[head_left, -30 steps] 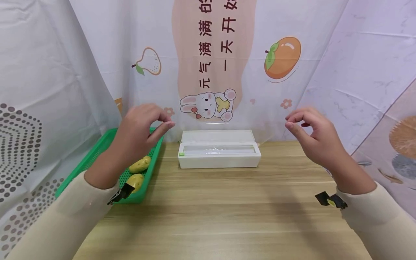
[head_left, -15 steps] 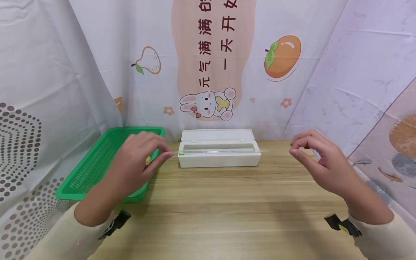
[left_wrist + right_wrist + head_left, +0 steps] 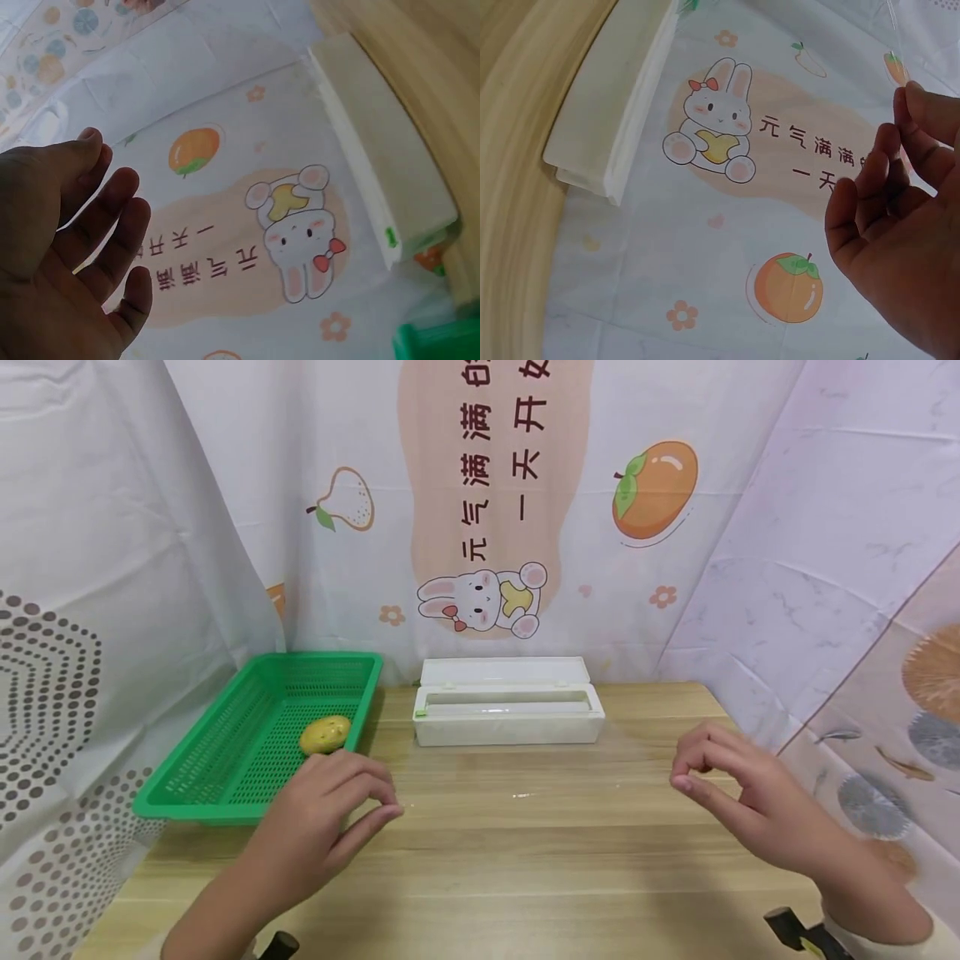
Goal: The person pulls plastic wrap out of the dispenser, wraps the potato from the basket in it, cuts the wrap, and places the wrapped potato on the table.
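A nearly invisible sheet of cling film [image 3: 520,795] spans the space between my hands above the table, shown by a few glints. My left hand [image 3: 322,827] pinches its left end between thumb and forefinger. At the other end my right hand [image 3: 738,802] pinches it the same way; in the right wrist view a clear edge of film [image 3: 892,34] runs up from the fingertips. Behind the hands stands a white cling film dispenser [image 3: 510,731], lid raised, with a roll inside. In the left wrist view the left thumb and forefinger [image 3: 79,154] meet; the film is not discernible there.
A green basket [image 3: 202,812] stands at the left, holding a yellow potato [image 3: 325,735]; my left hand is just before its near right corner. A printed curtain [image 3: 360,427] hangs behind the wooden table [image 3: 525,893] and along both sides.
Both hands have come down and toward me, away from the dispenser. The film between them has moved from over the dispenser to over the table in front of it.
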Motion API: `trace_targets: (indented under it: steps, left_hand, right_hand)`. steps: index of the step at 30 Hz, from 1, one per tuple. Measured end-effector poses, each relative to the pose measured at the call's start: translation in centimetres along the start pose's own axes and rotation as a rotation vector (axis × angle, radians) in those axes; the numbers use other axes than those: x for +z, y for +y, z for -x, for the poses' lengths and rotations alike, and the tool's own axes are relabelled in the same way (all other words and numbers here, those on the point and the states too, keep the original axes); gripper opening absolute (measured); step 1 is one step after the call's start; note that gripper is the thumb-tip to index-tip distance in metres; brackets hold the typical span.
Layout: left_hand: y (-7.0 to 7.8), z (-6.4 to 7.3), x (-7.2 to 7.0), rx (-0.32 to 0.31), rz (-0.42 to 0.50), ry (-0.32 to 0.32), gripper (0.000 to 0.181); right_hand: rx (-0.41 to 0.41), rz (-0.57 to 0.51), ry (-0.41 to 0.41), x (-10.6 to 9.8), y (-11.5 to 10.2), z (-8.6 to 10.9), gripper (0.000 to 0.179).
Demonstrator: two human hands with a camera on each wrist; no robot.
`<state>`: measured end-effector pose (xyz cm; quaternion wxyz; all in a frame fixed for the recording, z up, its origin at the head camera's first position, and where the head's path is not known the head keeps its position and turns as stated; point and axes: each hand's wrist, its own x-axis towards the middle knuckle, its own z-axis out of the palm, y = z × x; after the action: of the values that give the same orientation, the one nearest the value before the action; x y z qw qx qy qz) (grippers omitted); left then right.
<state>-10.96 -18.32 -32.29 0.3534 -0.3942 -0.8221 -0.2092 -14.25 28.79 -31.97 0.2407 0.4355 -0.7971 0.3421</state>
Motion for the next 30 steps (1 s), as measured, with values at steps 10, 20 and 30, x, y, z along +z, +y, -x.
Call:
trace_targets:
  steps: [10, 20, 30]
  left_hand:
    - [0.5, 4.2, 2.9, -0.092, 0.067, -0.119, 0.016]
    - [-0.1, 6.8, 4.8, -0.184, 0.021, -0.285, 0.022]
    - [-0.6, 7.8, 5.8, -0.257, 0.013, -0.383, 0.020]
  right_hand:
    - [0.162, -0.086, -0.247, 2.0, 0.8, 3.5, 0.040]
    - [0.262, -0.105, -0.334, 4.7, 1.7, 5.3, 0.026]
    - [0.238, -0.116, -0.358, 6.2, 2.5, 6.2, 0.025]
